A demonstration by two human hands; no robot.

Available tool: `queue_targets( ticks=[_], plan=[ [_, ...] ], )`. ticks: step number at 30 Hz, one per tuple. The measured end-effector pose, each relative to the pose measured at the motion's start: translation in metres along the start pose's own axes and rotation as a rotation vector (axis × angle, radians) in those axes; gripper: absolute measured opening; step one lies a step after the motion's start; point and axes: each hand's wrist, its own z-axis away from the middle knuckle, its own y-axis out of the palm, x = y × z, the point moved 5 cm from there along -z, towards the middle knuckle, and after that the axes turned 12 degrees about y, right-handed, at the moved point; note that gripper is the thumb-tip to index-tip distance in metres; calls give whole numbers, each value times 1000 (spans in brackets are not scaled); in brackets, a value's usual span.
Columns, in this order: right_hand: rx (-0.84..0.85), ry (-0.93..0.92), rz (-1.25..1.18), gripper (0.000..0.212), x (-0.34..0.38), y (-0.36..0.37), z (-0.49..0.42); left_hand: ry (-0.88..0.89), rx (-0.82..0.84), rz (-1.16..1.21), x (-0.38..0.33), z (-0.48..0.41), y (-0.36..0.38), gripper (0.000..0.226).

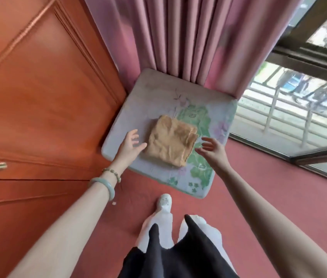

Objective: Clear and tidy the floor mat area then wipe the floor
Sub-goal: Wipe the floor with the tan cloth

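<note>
Where the pink curtain (180, 37) meets the red floor (258, 187), a pale floor mat (158, 109) printed with green leaves and lilac flowers lies between the wooden wardrobe (38, 87) and the glass balcony door (299, 117). A folded tan cloth (171, 140) sits in the middle of the mat. The left hand (130, 145), with a jade bangle (104, 186) and a bead bracelet on the wrist, has its fingers (133, 135) spread open, the thumb touching the cloth's left edge. The right hand (211, 148) hovers just beside the cloth's right edge, fingers open and curled, gripping nothing. A small dark mark sits on the mat's green print, too blurred to read.
</note>
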Motion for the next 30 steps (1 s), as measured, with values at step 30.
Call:
queue_targets(
  ticks=[30],
  plan=[
    [104,359,-151,28,-31,75,-112,-162,78,-110,49,-84,62,24]
  ],
)
